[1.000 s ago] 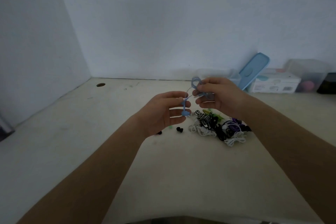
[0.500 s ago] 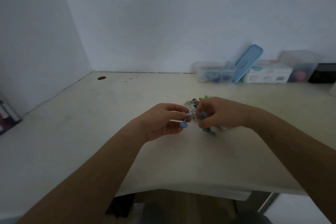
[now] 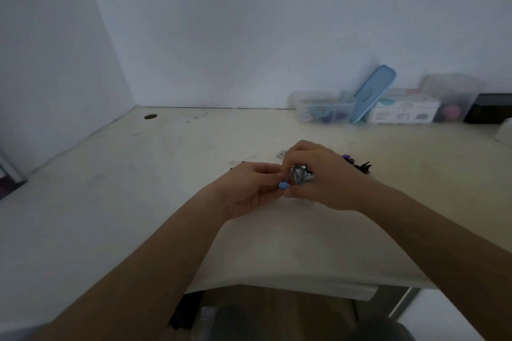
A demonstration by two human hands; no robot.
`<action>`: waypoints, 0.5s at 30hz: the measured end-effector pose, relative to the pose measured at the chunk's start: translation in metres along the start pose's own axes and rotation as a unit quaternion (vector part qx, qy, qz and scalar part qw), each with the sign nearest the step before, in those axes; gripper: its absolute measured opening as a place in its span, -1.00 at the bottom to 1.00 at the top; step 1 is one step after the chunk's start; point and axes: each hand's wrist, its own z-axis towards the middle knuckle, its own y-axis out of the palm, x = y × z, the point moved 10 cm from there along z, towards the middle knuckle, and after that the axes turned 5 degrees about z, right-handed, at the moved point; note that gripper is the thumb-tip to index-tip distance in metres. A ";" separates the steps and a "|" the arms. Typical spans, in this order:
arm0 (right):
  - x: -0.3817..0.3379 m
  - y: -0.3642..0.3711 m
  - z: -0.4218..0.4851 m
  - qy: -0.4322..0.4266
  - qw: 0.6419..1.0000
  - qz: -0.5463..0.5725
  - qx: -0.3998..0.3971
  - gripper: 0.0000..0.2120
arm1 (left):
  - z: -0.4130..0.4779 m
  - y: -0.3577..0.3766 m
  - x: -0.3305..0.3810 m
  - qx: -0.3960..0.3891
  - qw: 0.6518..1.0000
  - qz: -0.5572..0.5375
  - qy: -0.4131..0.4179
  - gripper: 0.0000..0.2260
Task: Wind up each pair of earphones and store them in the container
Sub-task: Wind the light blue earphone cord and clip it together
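Note:
Both hands meet over the middle of the cream table (image 3: pixel 166 202). My left hand (image 3: pixel 250 188) pinches a blue earphone (image 3: pixel 284 185) by its bud. My right hand (image 3: pixel 321 174) curls round the coiled blue cord next to it. A pile of other earphones (image 3: pixel 360 165), black and purple, lies on the table behind my right hand, mostly hidden by it. The clear container (image 3: pixel 322 106) stands at the back by the wall, with several wound earphones inside. Its blue lid (image 3: pixel 372 93) leans against the box beside it.
A white carton (image 3: pixel 401 112), another clear box (image 3: pixel 454 97) with something pink inside and a black object (image 3: pixel 487 108) line the back wall to the right. A cable hole (image 3: pixel 150 116) is at the back left. The table's front edge is close below my forearms.
Both hands have come down from in front of the wall to just above the table, closer together. The camera has tilted, so the table edge and floor show.

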 end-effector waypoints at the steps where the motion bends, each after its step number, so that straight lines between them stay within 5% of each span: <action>1: 0.000 0.000 0.000 -0.002 1.000 0.003 0.007 -0.79 | 0.000 0.000 0.000 0.004 1.000 0.000 -0.001 -0.80; 9: 0.015 -0.015 -0.003 0.030 0.987 0.129 0.085 -0.93 | 0.000 -0.013 0.002 0.040 0.998 0.032 0.025 -0.85; 12: 0.033 -0.020 -0.009 0.103 0.929 0.338 0.112 -0.89 | -0.002 -0.017 0.005 0.052 0.996 0.061 0.033 -0.93; 15: 0.043 -0.023 -0.011 0.138 0.884 0.427 0.133 -0.93 | -0.005 -0.018 0.009 0.064 0.989 0.127 0.042 -0.90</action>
